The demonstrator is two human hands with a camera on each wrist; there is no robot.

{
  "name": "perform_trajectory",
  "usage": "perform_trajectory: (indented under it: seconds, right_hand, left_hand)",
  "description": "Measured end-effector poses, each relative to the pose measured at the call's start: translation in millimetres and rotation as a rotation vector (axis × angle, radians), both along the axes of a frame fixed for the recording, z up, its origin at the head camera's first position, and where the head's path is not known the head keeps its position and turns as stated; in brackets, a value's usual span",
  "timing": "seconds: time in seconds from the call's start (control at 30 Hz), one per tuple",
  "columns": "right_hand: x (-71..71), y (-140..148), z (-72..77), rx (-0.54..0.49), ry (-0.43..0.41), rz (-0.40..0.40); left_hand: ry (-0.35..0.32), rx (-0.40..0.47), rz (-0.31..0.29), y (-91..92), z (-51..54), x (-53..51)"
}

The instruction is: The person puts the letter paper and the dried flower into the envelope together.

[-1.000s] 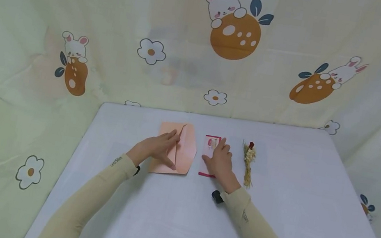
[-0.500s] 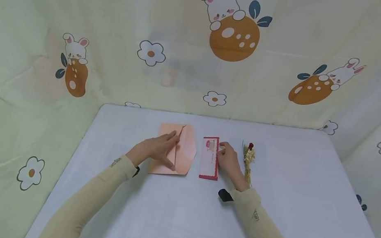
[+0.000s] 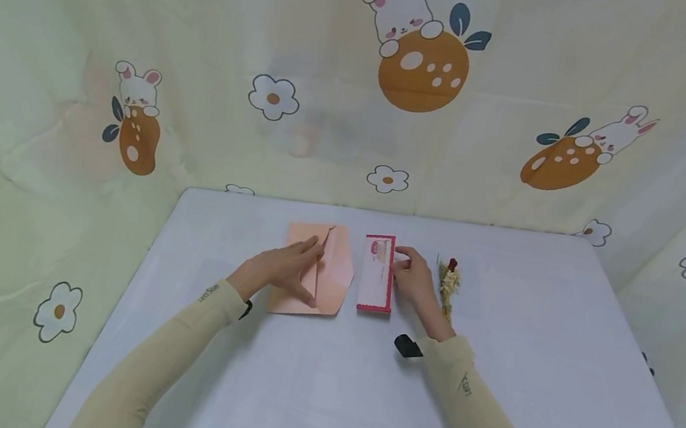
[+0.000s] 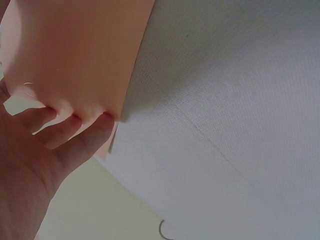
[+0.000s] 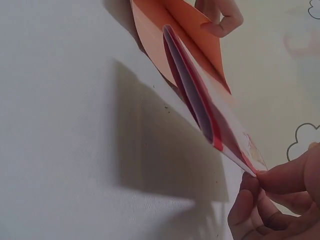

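My left hand [image 3: 281, 265] rests on a peach paper envelope [image 3: 340, 266], thumb and fingers spread beside its slit. The envelope's flap lies open to the right. In the left wrist view, fingertips [image 4: 106, 120] press against the envelope paper [image 4: 75, 50]. Between thumb and fingers, my right hand [image 3: 416, 279] pinches a folded card [image 3: 376, 275] with red edging by its right side. The right wrist view has that card [image 5: 220, 110] raised off the table, its folded layers slightly parted and its shadow below. The right hand [image 5: 285, 195] holds one corner there.
A small dried-flower bouquet [image 3: 449, 285] with a dark red bloom lies just right of my right hand. All of this is on a white-covered table [image 3: 302, 387]. A patterned curtain [image 3: 328, 54] hangs behind the back edge.
My right hand has shifted from lying over the card to pinching its right edge. The card has come up off the table and moved slightly away from me. The left hand stays put.
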State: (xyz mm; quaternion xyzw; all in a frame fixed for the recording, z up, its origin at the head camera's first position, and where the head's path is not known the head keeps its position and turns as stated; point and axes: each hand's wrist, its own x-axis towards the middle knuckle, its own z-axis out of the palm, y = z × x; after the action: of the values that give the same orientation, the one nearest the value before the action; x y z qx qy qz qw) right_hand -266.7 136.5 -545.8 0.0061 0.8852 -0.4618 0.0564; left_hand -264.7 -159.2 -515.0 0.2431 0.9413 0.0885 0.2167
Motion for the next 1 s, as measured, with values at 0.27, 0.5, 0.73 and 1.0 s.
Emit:
perform_trajectory:
  seconds: [0.27, 0.5, 0.73, 1.0]
  right_hand:
    - [0.0, -13, 2.3, -0.034, -0.012, 0.007]
    - [-1.6, -28, 0.6, -0.058, 0.026, 0.029]
    - [-4.4, -44, -2.9, -0.063, 0.021, 0.042]
    - [-7.6, -58, -6.9, -0.059, 0.017, 0.046]
  left_hand:
    - [0.000, 0.002, 0.015, 0.6, -2.8, -1.6]
    - [0.000, -0.015, 0.015, 0.4, -3.4, -2.3]
    - [0.004, -0.002, 0.012, 0.2, -2.3, -1.7]
    - [0.007, 0.013, 0.016, 0.4, -3.5, -2.5]
